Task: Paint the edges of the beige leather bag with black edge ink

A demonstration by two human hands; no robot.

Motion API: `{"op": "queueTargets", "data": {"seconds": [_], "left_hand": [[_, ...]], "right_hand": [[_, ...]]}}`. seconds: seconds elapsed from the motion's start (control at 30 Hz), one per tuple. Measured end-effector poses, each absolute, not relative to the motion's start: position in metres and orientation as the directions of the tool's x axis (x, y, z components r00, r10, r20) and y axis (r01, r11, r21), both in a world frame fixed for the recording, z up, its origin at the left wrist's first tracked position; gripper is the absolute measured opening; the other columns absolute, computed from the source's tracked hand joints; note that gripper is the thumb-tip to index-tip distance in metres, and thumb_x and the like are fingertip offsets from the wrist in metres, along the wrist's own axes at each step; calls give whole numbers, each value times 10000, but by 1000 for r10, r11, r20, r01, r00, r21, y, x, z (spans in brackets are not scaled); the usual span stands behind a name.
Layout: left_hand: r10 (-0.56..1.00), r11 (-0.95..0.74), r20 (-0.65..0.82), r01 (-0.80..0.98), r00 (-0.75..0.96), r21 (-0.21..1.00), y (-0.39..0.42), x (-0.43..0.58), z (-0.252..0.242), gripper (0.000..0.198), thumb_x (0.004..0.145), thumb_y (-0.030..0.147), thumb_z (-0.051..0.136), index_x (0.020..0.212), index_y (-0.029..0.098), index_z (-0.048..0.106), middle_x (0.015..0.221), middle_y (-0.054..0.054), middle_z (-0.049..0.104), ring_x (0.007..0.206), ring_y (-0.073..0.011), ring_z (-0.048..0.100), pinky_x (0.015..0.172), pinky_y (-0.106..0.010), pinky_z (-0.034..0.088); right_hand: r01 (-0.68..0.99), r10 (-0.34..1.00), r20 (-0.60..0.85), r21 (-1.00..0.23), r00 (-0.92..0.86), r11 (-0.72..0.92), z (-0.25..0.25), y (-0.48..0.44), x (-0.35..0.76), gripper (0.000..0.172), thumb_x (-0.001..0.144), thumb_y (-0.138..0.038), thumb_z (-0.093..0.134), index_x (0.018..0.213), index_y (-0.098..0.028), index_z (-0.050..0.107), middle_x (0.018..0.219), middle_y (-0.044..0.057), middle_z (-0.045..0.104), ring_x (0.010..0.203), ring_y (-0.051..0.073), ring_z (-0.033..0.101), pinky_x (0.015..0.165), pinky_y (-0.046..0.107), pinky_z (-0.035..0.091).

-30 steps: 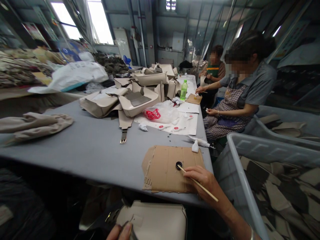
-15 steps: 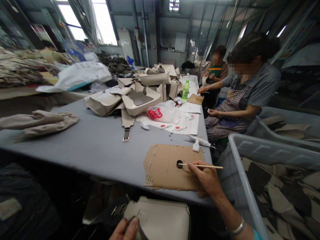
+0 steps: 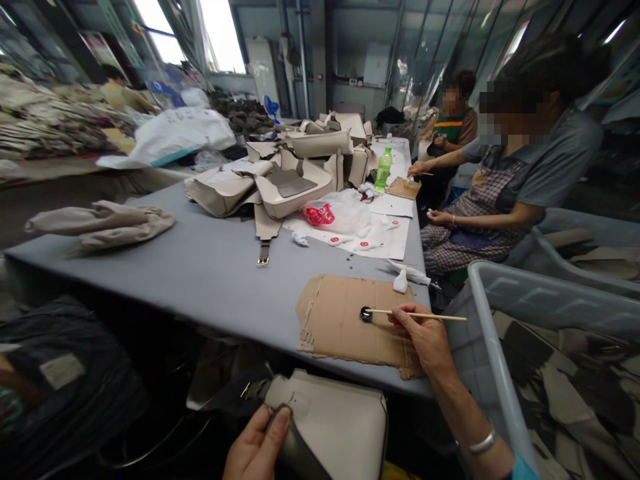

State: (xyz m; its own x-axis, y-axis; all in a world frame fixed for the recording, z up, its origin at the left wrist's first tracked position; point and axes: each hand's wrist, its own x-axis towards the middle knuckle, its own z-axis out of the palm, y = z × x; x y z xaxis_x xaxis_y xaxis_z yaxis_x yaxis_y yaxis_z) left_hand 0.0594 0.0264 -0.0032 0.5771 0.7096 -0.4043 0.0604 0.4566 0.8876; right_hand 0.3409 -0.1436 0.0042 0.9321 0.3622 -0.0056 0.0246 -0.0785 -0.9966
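My right hand (image 3: 425, 333) pinches a thin wooden stick (image 3: 450, 317). The stick's tip sits in a small round black pot (image 3: 366, 314) of dark, shiny liquid. Under the pot lies a piece of brown cardboard (image 3: 340, 327) at the table's near right corner. Low in the view, my left hand (image 3: 260, 440) is closed, thumb over fingers, on the edge of a cream handbag (image 3: 345, 420) held below the table edge. A dark strap with a metal buckle (image 3: 255, 390) sticks out at the bag's left corner.
Cream bag pieces (image 3: 295, 180) are heaped on the grey table (image 3: 215, 273), beside a plastic bag (image 3: 345, 213) and a green bottle (image 3: 383, 168). A white squeeze bottle (image 3: 401, 281) lies by the cardboard. At right stands a grey bin (image 3: 480, 287) of pieces; a co-worker (image 3: 515, 180) sits beyond.
The whole view has shifted, so things appear further right and slightly higher. More of my left hand shows on the handbag. The stick's tip stays at the black pot.
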Motion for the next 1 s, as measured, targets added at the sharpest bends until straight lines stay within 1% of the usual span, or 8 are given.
{"op": "queueTargets", "data": {"seconds": [0.13,0.27,0.37,0.43,0.6,0.67,0.83,1.0], "left_hand": [[661,445,-381,71,646,893,18,55,7,361,890,414,735,1161,176,728,1063,-80,779,972,-255,699,826,-292,549],[638,442,-357,56,682,895,14,48,12,367,934,394,679,1222,168,704,1009,-92,775,889,-251,699,717,-284,533],[618,446,-358,63,700,893,12,41,10,375,949,382,663,1251,161,689,976,-90,770,865,-239,692,759,-303,529],[628,428,-344,60,698,902,11,35,8,370,952,376,660,1253,164,690,989,-87,767,871,-231,684,800,-314,526],[642,382,-307,54,702,923,8,29,4,365,950,365,663,1252,164,696,1062,-96,758,911,-236,670,709,-274,506],[624,396,-310,51,718,917,7,30,5,360,958,354,656,1268,175,691,1065,-88,760,921,-233,672,747,-282,511],[601,419,-295,22,743,908,4,32,8,356,963,341,652,1280,183,687,1072,-84,761,948,-236,674,892,-339,513],[602,433,-304,19,738,901,3,29,4,376,946,365,674,1268,171,688,1040,-92,762,909,-234,679,804,-310,529]], "right_hand": [[-61,418,-59,-998,907,-8,13,-142,322,347,824,-495,802,904,-170,708,871,77,778,780,212,739,733,308,599],[-161,566,-119,-987,816,26,19,-131,278,298,807,-441,834,877,-176,719,825,60,769,756,206,727,744,313,592],[-225,717,-164,-974,677,-10,21,-120,243,274,828,-432,820,870,-175,735,844,61,772,785,205,715,746,299,569],[-243,773,-197,-968,603,-57,24,-115,229,258,846,-428,809,885,-182,740,874,53,777,812,194,705,744,274,543],[-236,826,-224,-965,517,-115,33,-111,228,228,858,-420,805,895,-204,745,984,47,788,888,190,700,778,260,510],[-231,850,-221,-965,478,-121,36,-110,231,220,855,-418,808,895,-209,749,987,46,787,890,194,697,776,269,508],[-195,890,-210,-971,405,-141,35,-104,237,225,844,-406,817,878,-191,759,873,35,764,791,157,645,708,252,465],[-271,913,-240,-950,330,-152,30,-99,243,245,833,-397,824,854,-166,741,792,21,728,724,122,582,662,232,419]]}}
